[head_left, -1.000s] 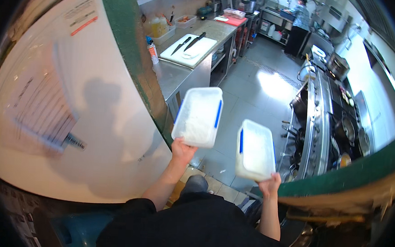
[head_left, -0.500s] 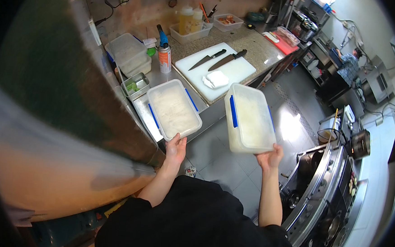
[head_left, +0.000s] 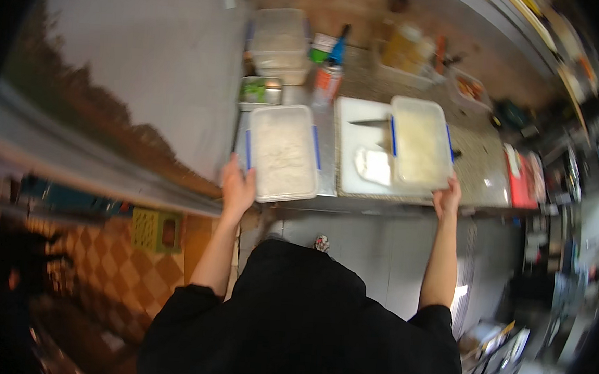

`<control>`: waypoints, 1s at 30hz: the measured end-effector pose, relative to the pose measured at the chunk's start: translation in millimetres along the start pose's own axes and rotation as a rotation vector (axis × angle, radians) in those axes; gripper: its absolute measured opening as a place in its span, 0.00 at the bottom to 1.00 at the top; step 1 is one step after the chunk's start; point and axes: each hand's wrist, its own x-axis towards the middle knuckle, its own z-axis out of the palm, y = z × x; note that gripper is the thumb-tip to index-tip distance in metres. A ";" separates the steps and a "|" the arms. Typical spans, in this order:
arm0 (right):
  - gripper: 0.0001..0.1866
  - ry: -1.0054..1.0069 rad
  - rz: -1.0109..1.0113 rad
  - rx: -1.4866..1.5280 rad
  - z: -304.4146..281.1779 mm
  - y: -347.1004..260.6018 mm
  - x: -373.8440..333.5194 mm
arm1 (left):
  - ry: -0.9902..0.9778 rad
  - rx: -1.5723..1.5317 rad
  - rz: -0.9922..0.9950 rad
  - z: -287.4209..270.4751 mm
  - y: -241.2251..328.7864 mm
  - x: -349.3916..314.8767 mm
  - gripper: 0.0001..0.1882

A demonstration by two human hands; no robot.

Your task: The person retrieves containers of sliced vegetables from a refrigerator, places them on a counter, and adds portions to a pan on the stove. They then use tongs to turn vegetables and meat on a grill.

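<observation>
My left hand point(head_left: 238, 191) is at the near left corner of a clear plastic container point(head_left: 284, 152) with blue side clips and pale contents. Its thumb and fingers are apart, the thumb by the container's edge. That container lies over the steel counter top at the front edge. My right hand point(head_left: 446, 198) grips the near right corner of a second lidded container point(head_left: 421, 143), also blue-clipped, with pale yellowish contents. This one is above the white cutting board point(head_left: 350, 183), covering part of the knives point(head_left: 368, 123). A folded white cloth or paper point(head_left: 373, 165) lies on the board.
Behind stand a torch on a gas can point(head_left: 328, 79), stacked plastic tubs point(head_left: 279, 45) and a small metal tray point(head_left: 261, 91) with green pieces. A bin of bottles point(head_left: 407, 53) is farther right, then a red board point(head_left: 519, 180). A wall panel point(head_left: 136, 60) rises at left.
The view has turned. The right container has moved from over the floor to above the cutting board. My left hand has shifted to the left container's side, its fingers now apart.
</observation>
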 end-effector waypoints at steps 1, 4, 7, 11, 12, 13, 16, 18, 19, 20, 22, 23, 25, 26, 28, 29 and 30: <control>0.28 0.123 0.023 -0.094 2.1 7.6 9.4 | -0.136 -0.165 -0.272 13.1 -11.5 -6.1 0.16; 0.29 0.189 -0.044 -0.617 -54.5 25.9 33.2 | -0.282 -0.532 -0.801 23.1 -7.3 -4.8 0.17; 0.21 0.453 -0.571 -1.379 -107.8 27.6 43.2 | -0.211 -0.659 -1.046 12.3 16.5 5.7 0.08; 0.18 0.439 -0.902 -0.811 -82.5 27.0 2.4 | -0.272 -0.534 -0.874 73.2 -6.7 6.4 0.14; 0.25 0.247 -1.099 -0.740 52.6 4.2 -48.2 | -0.158 -0.554 -0.856 68.5 -22.1 -8.7 0.15; 0.25 0.205 -1.070 -0.730 70.6 11.7 -57.9 | -0.178 -0.558 -0.853 60.7 -13.4 -3.3 0.17; 0.15 0.045 -0.801 -0.751 133.1 24.2 -74.3 | -0.201 -0.595 -0.864 39.7 -0.5 0.3 0.25; 0.11 -0.172 -0.819 -0.843 153.7 29.4 -61.7 | -0.210 -0.536 -0.823 19.0 -1.1 -4.2 0.29; 0.15 -0.388 -0.653 -0.609 155.5 40.9 -45.7 | -0.227 -0.459 -0.772 9.0 -0.8 -5.8 0.31; 0.13 -0.462 -0.621 -0.634 174.2 34.9 -52.1 | -0.243 -0.376 -0.723 0.0 -1.3 -8.0 0.33; 0.12 -0.613 -0.711 -0.660 195.3 33.1 -53.8 | -0.344 -0.352 -0.618 -21.5 5.1 -13.5 0.35; 0.11 -0.672 -0.732 -0.700 207.7 30.0 -58.3 | -0.412 -0.397 -0.589 -37.7 6.6 -17.0 0.35; 0.08 -0.723 -0.754 -0.762 230.4 25.2 -72.1 | -0.349 -0.376 -0.506 -52.3 4.7 -37.3 0.33; 0.05 -0.740 -0.779 -0.798 240.3 22.7 -78.3 | -0.370 -0.402 -0.532 -71.4 13.4 -40.2 0.33; 0.08 -0.806 -0.960 -0.912 263.9 0.7 -96.1 | -0.497 -0.469 -0.618 -118.3 30.0 -44.5 0.32; 0.07 -0.845 -0.888 -0.850 262.9 5.9 -92.9 | -0.481 -0.480 -0.579 -127.9 29.3 -53.2 0.32; 0.07 -0.889 -0.801 -0.793 259.5 15.7 -91.9 | -0.469 -0.491 -0.553 -136.3 30.2 -64.4 0.32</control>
